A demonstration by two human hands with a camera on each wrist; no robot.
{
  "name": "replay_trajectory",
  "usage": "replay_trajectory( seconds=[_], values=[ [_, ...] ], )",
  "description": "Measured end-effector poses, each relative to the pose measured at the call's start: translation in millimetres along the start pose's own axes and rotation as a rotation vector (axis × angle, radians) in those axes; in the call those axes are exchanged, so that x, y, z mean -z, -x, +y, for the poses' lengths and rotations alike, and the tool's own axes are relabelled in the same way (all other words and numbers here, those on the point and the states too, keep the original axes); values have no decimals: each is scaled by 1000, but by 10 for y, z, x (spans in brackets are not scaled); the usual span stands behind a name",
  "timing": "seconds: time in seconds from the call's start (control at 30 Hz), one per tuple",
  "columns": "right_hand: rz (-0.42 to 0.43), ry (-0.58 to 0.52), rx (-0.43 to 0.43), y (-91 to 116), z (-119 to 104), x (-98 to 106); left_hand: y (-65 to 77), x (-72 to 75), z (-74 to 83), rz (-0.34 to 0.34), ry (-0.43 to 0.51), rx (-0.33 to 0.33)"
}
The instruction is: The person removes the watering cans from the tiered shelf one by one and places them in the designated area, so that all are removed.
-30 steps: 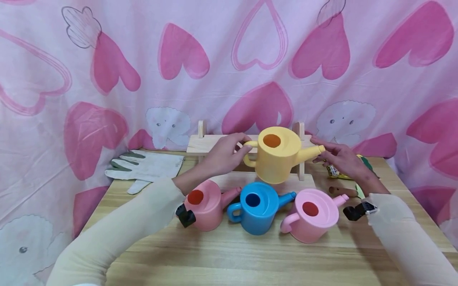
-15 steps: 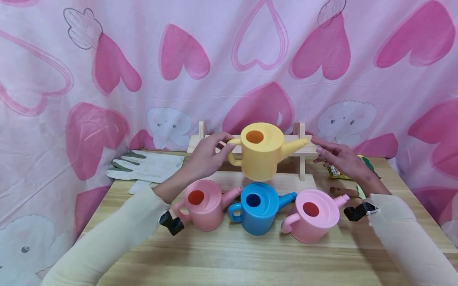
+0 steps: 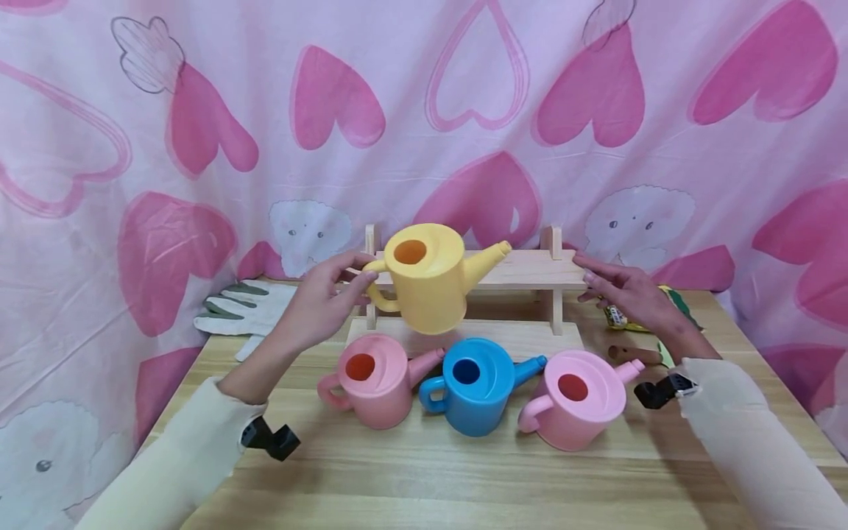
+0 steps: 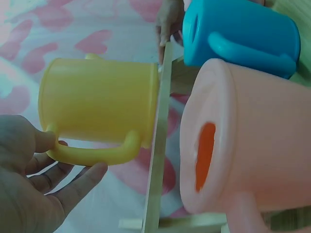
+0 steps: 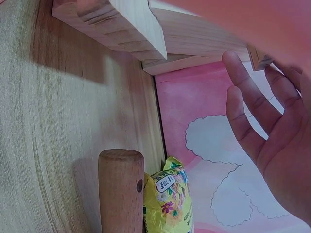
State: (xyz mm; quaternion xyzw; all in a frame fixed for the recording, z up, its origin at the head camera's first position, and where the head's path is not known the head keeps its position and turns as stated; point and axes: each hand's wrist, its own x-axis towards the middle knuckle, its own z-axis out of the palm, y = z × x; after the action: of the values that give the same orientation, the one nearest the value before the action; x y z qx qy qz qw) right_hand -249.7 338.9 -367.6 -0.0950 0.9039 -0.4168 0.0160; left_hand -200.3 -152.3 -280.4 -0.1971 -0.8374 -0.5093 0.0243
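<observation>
My left hand (image 3: 326,302) pinches the handle of a yellow watering can (image 3: 433,283), which is upright at the upper board of a wooden two-tier rack (image 3: 530,269). In the left wrist view, thumb and fingers meet round the yellow handle (image 4: 97,156). Whether the can's base touches the board is hard to tell. At the rack's right end, my right hand (image 3: 632,294) has its fingers extended against the board's edge. In front of the rack stand a coral watering can (image 3: 384,397), a blue watering can (image 3: 478,405) and a pink watering can (image 3: 576,419), spouts toward the right.
White work gloves (image 3: 255,313) with green-grey parts lie at the back left of the wooden table (image 3: 411,486). Behind the right hand are a yellow packet (image 5: 170,199) and a tool with a wooden handle (image 5: 120,189). A pink heart-patterned curtain (image 3: 397,169) hangs behind.
My left hand has carried the yellow watering can leftward along the rack, from its right half to its left half. The right hand stays at the board's right end.
</observation>
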Motion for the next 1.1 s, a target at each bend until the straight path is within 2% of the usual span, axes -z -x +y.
replay_trajectory(
  seconds=[0.07,0.27,0.5,0.73,1.1],
  values=[
    [1,-4,1,-2,-1,-11,50,71,-39,23,4,-7],
    [-4,-21,7,-19,3,-40,199,277,-143,89,-62,-21],
    [1,-19,1,-12,2,-33,388,453,-234,157,-144,-26],
    [-5,-15,8,-14,0,-23,581,629,-347,257,-222,-39],
    [-3,-17,33,0,-3,-26,842,796,-611,335,-262,-26]
  ],
)
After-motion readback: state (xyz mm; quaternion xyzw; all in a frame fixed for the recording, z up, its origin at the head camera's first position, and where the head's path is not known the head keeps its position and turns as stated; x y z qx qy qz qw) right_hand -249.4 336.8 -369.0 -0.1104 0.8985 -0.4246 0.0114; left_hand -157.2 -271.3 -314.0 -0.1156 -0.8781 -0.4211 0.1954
